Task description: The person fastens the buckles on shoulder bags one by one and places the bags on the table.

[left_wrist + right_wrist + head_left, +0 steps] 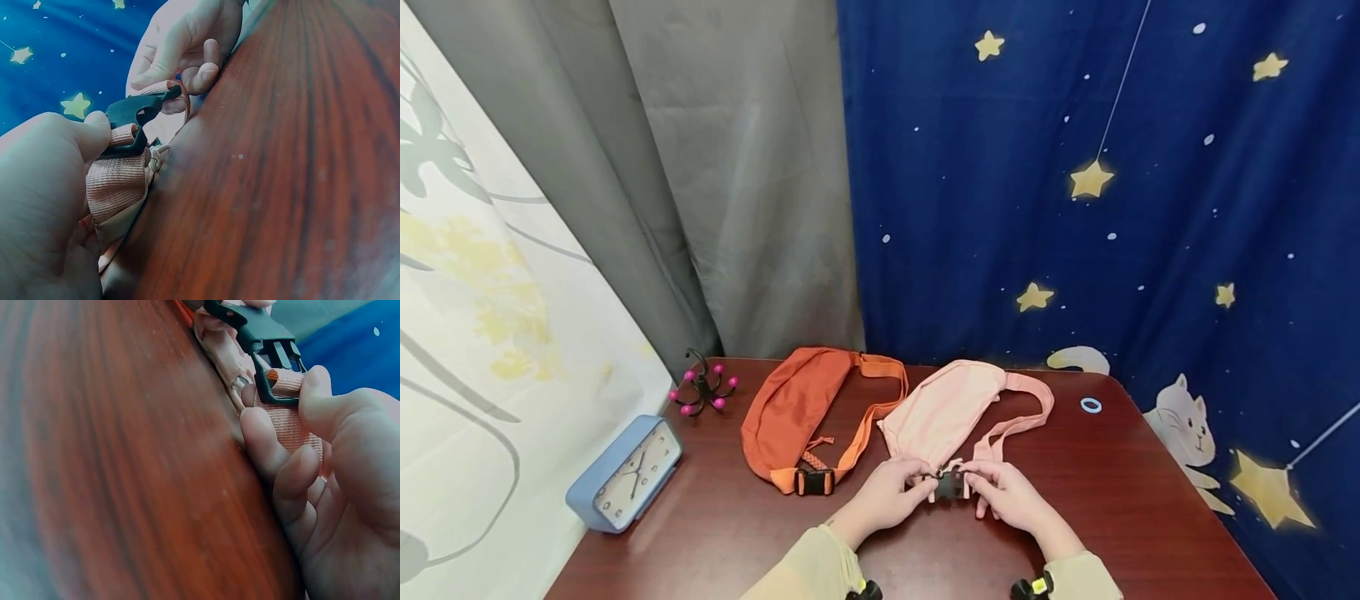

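Observation:
A pink waist bag point(940, 410) lies on the table with its strap looped to the right. At its near end, both hands hold a black side-release buckle point(951, 486). My left hand point(887, 493) pinches the left half between thumb and fingers. The right hand point(1011, 497) grips the other half where the pink webbing point(292, 425) threads through it. In the right wrist view, the prongs point(284, 355) sit partly inside the socket half point(265, 325), some of their length showing. Behind the buckle, the bag's small zipper pull point(155, 157) shows in the left wrist view.
To the left lies an orange waist bag point(797, 408), its black buckle point(814, 482) fastened. A blue clock point(625, 475) and a black hook rack with pink tips point(703, 387) stand farther left. A light blue ring point(1091, 405) lies at the right. Curtains point(760, 167) hang behind the table.

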Tool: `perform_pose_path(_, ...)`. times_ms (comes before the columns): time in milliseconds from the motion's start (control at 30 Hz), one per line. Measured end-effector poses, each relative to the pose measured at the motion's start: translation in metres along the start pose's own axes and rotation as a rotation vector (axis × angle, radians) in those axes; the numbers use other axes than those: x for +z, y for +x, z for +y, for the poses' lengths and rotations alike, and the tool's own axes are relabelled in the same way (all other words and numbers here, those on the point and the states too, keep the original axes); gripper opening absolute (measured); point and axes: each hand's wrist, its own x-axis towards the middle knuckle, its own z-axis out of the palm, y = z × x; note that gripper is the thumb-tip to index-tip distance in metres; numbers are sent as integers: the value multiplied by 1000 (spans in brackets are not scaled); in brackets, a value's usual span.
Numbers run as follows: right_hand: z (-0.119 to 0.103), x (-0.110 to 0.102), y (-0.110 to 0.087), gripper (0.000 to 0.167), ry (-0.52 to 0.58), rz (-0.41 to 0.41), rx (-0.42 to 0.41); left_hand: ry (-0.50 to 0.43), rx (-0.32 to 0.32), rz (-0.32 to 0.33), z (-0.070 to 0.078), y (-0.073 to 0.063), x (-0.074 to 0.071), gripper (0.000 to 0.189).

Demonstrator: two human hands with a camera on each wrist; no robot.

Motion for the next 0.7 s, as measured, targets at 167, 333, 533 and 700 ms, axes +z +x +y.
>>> perform_pose_path(167, -2, 4, 0, 27, -1, -5, -8, 8, 10, -2, 0, -1, 0, 14)
perform_pose_path(333, -1, 9, 0, 24, 3, -5, -22, 23, 29, -3, 2, -3, 1, 11)
perform_pose_path(533, -3, 15, 2, 26, -26, -9, -37, 63, 52, 5, 2, -2, 2, 14)
perform_pose_path(700, -4, 19, 4, 28, -36, -10, -47, 69, 57, 2, 1, -2, 3, 17)
